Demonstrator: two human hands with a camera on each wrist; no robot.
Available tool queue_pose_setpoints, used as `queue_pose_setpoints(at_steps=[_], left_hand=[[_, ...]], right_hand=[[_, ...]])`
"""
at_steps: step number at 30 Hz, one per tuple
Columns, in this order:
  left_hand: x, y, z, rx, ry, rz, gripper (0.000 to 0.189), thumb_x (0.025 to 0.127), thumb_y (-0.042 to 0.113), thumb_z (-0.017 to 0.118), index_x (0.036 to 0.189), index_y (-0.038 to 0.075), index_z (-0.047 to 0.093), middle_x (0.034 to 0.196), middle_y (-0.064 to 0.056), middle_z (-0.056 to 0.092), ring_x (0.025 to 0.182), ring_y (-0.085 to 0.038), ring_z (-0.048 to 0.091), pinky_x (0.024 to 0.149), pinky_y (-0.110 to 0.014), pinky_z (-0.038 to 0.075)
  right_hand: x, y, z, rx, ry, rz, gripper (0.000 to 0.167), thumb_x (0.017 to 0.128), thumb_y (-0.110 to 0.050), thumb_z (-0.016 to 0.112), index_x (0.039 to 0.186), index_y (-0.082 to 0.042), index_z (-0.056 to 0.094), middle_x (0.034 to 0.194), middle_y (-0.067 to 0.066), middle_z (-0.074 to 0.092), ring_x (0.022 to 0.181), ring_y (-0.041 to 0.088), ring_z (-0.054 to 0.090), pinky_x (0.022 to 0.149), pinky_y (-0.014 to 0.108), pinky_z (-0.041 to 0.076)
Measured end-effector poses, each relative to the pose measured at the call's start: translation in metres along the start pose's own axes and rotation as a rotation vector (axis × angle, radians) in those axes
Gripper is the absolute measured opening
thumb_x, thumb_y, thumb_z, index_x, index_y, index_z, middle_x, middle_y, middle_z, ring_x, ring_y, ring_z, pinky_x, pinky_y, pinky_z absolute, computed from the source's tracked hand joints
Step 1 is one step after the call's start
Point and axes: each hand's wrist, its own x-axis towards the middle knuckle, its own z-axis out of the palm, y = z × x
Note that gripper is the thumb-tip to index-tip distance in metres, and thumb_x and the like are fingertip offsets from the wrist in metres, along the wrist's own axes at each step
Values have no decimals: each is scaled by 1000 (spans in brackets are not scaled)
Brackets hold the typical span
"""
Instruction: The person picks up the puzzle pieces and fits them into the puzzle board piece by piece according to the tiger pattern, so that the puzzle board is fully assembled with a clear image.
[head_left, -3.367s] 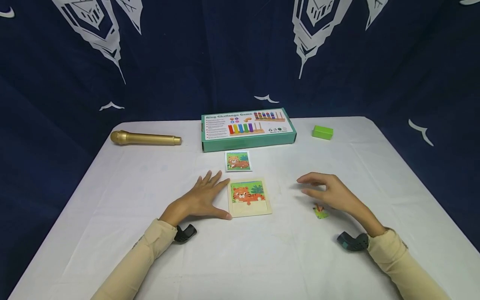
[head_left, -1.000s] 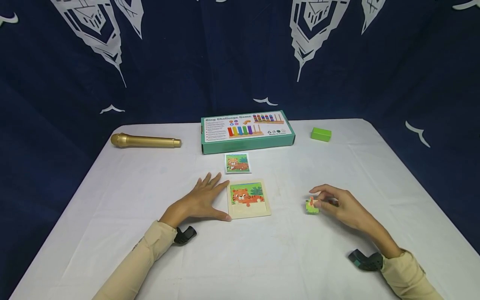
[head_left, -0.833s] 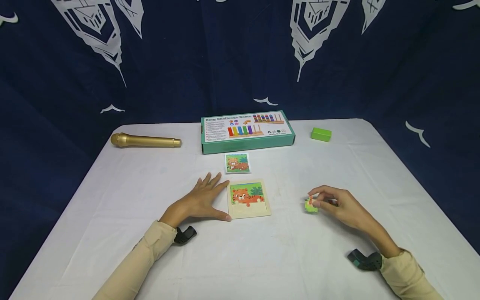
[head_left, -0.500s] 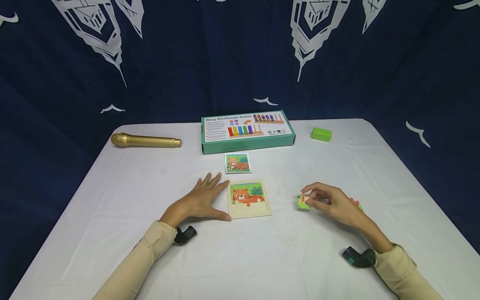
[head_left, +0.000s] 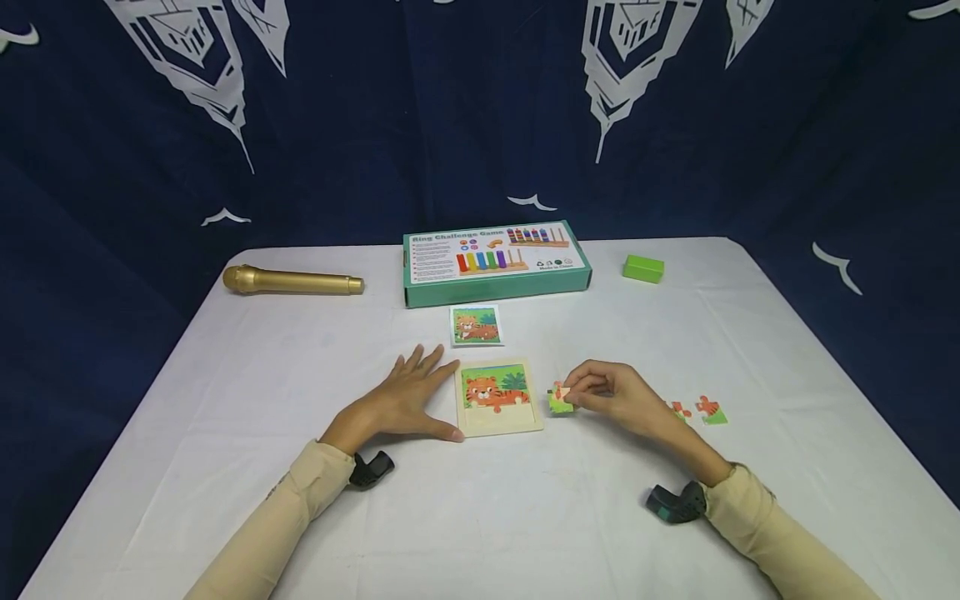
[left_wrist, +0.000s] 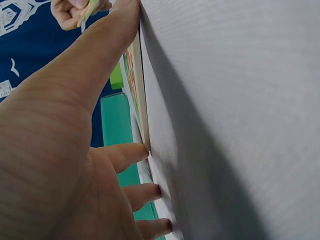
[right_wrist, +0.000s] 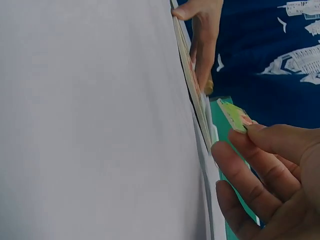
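Observation:
My right hand (head_left: 611,396) pinches a green and orange puzzle piece (head_left: 559,402) between thumb and fingers. The piece is just right of the wooden puzzle board (head_left: 499,422), and the right wrist view shows the same puzzle piece (right_wrist: 234,115) raised off the table. On the board, a tiger picture fills the upper part and bare wood shows in the lower part. My left hand (head_left: 408,397) lies with fingers spread at the board's left side, its thumb and index fingertip touching the edge. Two loose puzzle pieces (head_left: 708,409) lie behind my right wrist, one partly hidden by it.
A tiger picture card (head_left: 476,326) lies beyond the board. Behind it is a green Ring Challenge Game box (head_left: 495,262). A gold microphone (head_left: 292,280) lies at the back left, a green block (head_left: 642,268) at the back right. White cloth covers the table (head_left: 480,525).
My right hand has picked up the puzzle piece and carried it left toward the board, uncovering the loose pieces behind it. My left hand stays at the board's edge.

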Motion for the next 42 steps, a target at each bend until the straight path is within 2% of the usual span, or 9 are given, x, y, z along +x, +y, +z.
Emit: queue_pose_setpoints(at_steps=[8,13,17,22,29,42], left_hand=[[1,2,0,6,3,0,111,68,67,73,153,16,24,160,-14,5,146,-39,-6,116,-57,-2],[2,1,0,13,0,-5,111,68,67,73,153,16,24,161,-13,4,146,-38,-7,116,-56,-2],[2,1,1,13,1,-7,111,68,67,73,153,16,24,160,-14,4,146,-38,-7,116,-56,-2],[3,0,2,17,2,-5,112,67,68,73,153,16,25,160,-14,5,146,-39,-6,115,-57,-1],[3,-1,2,19,-10,1,113,68,70,71,154,16,22,161,-13,3,146,-37,-8,116,-56,-1],[3,-2,2,24,-15,-6,112,69,71,69,154,16,21,161,-12,2,146,-36,-8,116,-55,-2]], right_hand=[[15,-8,19,100,-74,-12,15,91,-8,65,103,-1,64,79,12,71,70,27,67,69,30,56],[23,-12,31,146,-121,-27,15,91,-4,63,104,4,63,79,17,70,68,29,67,67,36,58],[30,-14,41,64,-112,-44,11,89,-4,66,99,1,66,77,14,69,64,19,64,61,28,55],[38,-19,52,-43,-84,-58,9,86,-9,71,95,-4,70,76,6,66,64,10,53,57,17,44],[46,-24,65,-112,-93,-104,5,85,-15,74,89,-12,72,72,-3,62,62,8,51,54,17,41],[53,-29,82,-233,-113,-137,4,85,-14,73,88,-16,70,66,-10,57,54,2,46,49,17,37]])
